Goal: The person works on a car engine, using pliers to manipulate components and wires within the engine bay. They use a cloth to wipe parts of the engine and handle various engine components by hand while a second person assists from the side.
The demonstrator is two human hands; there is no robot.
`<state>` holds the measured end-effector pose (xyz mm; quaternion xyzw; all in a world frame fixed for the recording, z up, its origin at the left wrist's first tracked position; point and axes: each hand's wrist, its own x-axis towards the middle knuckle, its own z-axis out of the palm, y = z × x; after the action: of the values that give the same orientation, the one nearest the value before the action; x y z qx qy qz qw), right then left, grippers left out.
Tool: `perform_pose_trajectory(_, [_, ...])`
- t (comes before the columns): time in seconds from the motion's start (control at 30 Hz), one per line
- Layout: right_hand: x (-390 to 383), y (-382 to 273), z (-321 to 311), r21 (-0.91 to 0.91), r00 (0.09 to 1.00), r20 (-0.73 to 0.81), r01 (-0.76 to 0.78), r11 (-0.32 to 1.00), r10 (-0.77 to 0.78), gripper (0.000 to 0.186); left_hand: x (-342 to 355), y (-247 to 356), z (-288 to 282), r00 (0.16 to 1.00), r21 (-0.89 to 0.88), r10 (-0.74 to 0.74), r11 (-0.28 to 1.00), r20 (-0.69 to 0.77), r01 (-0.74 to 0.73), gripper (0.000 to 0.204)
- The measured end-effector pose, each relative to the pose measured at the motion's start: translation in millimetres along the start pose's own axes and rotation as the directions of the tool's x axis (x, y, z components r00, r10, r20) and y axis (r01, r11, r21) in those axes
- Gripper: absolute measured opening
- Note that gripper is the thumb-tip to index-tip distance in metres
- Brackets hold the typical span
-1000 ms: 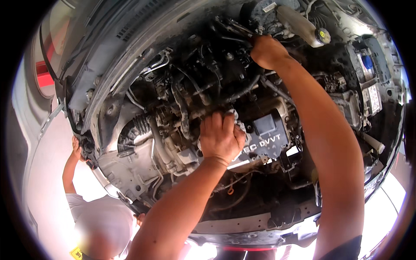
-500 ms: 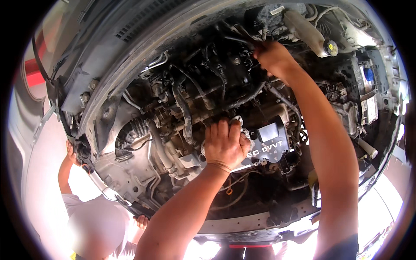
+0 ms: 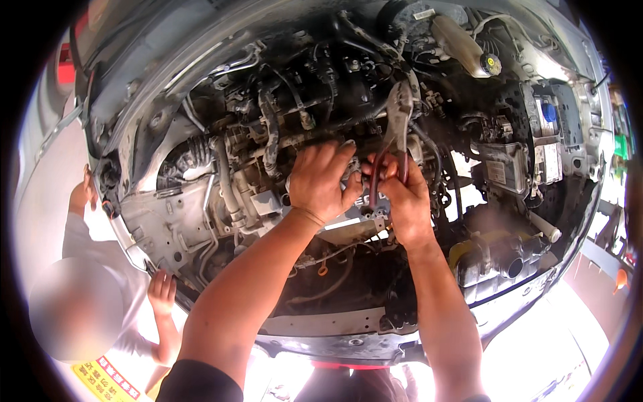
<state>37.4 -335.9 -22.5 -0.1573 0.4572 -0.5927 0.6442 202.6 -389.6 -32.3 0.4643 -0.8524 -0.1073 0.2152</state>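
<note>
My right hand (image 3: 405, 201) is closed around the dark red handles of a pair of pliers (image 3: 400, 110). Their worn metal jaws point up toward the back of the engine. Just to the left, my left hand (image 3: 321, 179) presses down with bent fingers on a crumpled greyish-white rag (image 3: 351, 167), which shows at its edges. The hand hides most of it. Beneath both hands lies the black engine cover (image 3: 348, 209) with pale lettering, mostly covered by them. A dark hose (image 3: 385, 45) runs behind the plier jaws.
A brake fluid reservoir (image 3: 462, 41) with a black cap sits at the back right, near the battery (image 3: 549, 144). A ribbed black housing (image 3: 499, 271) stands front right. At left, a co-worker's hands (image 3: 162, 291) touch the car's edge. A yellow sign (image 3: 100, 378) is below.
My right hand has drawn back from the rear of the engine toward my left hand, and the pliers now show in it. My left hand has shifted slightly left in view.
</note>
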Motion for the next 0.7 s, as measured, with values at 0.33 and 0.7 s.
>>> perform_pose_trajectory(0.33, [-21, 26, 24, -0.668, 0.943, 0.118, 0.307, 0.678, -0.311, 0.024, -10, -8, 1, 0.998, 0.019, 0.004, 1.000, -0.059, -0.003, 0.044])
perform_pose_trajectory(0.7, [46, -146, 6, -0.938, 0.919, 0.258, 0.313, -0.151, 0.298, 0.016, -10, -11, 5, 0.998, -0.011, 0.054, 0.998, -0.017, -0.054, 0.033])
